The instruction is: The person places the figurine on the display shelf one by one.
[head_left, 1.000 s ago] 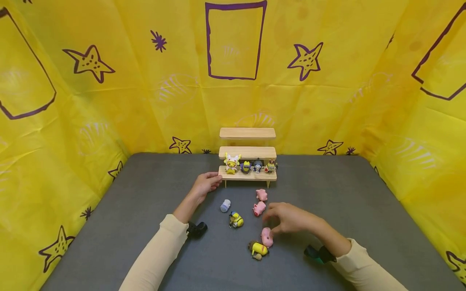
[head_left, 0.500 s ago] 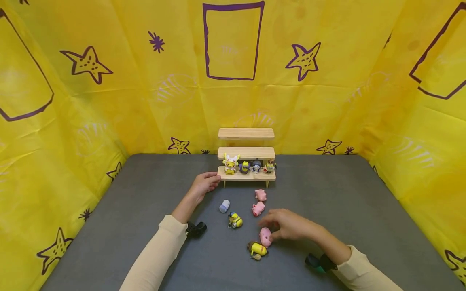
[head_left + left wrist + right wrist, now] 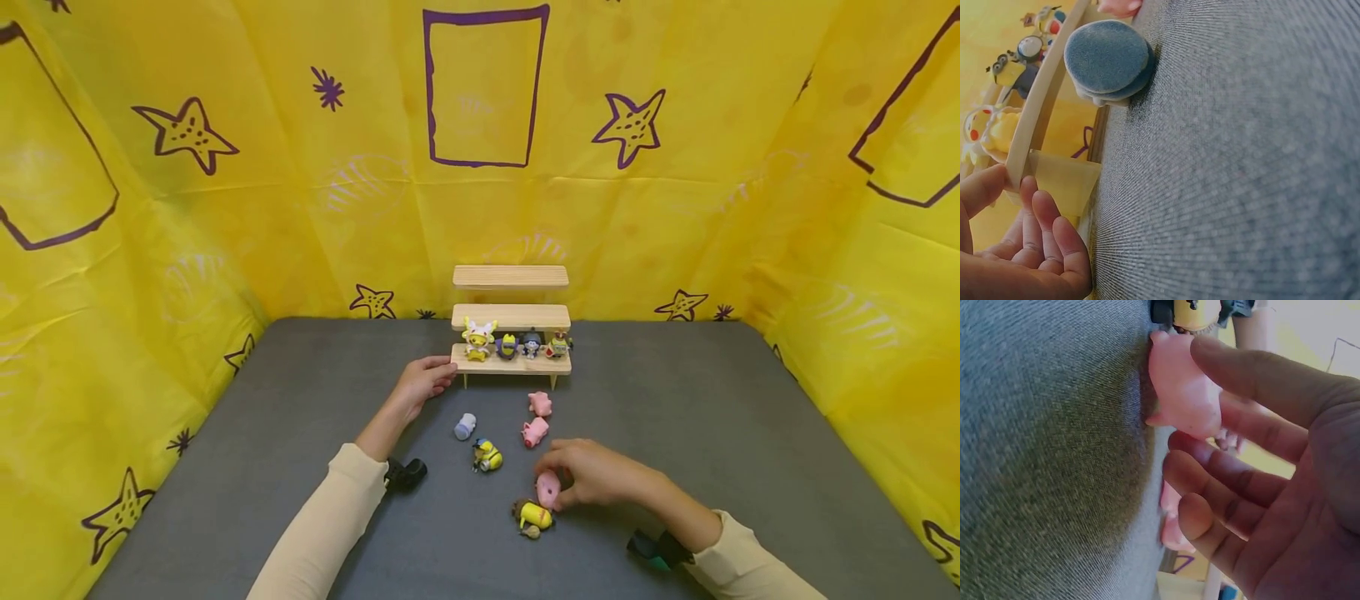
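My left hand [image 3: 424, 385] pinches the left end of the lowest step of a small wooden display shelf [image 3: 511, 316], thumb on one face and a fingertip on the other. Down on the grey cloth, my right hand [image 3: 592, 473] has its thumb and index finger on either side of a pink pig figure [image 3: 1185, 387]. That pig lies right against a yellow minion figure [image 3: 536, 515] with brown on its head. Along the lowest step stand a yellow figure in a white horned hood [image 3: 477, 340] and several small minion-like figures [image 3: 507, 346].
Two more pink pigs [image 3: 535, 432] lie between my right hand and the shelf. A pale blue-grey figure [image 3: 465, 427] and a blue-capped minion figure [image 3: 487, 456] lie on the cloth between my arms. A yellow printed curtain [image 3: 480, 217] closes off the back and sides.
My right hand has come down and slightly left, from above the pig to a grip around it. My left hand stays at the shelf.
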Action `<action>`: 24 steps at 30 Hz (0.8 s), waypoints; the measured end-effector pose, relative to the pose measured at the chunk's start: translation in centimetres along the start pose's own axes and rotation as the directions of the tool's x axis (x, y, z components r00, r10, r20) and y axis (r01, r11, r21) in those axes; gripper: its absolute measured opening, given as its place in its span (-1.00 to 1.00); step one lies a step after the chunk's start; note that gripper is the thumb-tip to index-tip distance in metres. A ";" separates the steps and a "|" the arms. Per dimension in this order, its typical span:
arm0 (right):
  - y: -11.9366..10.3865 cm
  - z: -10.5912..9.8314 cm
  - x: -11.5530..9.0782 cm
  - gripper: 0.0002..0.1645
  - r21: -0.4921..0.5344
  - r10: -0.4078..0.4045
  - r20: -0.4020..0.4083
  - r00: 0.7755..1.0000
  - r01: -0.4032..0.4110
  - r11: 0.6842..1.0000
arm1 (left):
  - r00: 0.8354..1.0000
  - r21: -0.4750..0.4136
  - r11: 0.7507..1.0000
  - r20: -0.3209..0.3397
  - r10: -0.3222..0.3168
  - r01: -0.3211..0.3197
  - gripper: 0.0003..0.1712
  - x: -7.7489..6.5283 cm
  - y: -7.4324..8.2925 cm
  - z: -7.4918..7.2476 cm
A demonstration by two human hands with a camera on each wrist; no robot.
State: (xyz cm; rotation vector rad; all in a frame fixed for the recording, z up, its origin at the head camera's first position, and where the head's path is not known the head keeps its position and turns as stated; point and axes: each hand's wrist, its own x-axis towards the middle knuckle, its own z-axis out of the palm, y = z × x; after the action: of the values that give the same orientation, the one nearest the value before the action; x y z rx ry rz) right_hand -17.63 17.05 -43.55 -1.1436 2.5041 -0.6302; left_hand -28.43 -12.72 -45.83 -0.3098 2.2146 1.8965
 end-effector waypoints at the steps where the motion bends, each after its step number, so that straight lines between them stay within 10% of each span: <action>1: 0.0 0.1 0.0 -0.59 -0.002 0.004 -0.009 1.000 -0.004 1.000 | 1.000 0.001 1.000 0.001 -0.003 0.003 -0.52 0.0 0.0 0.0; 15: -0.1 0.3 0.4 -0.60 -0.037 -0.030 -0.100 0.995 0.027 0.999 | 1.000 0.013 1.000 0.010 0.009 -0.010 -0.55 0.0 -0.1 0.1; 24: -0.3 -4.3 1.0 -0.50 -0.036 0.022 -0.224 0.974 -0.031 0.999 | 1.000 0.008 1.000 0.003 0.022 -0.022 -0.53 0.1 -0.2 0.1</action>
State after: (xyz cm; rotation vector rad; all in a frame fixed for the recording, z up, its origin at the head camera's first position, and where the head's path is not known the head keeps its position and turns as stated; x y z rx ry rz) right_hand -20.03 17.27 -39.81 -1.1053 2.7257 -0.7436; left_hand -28.44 -12.64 -46.08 -0.2826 2.2318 1.8976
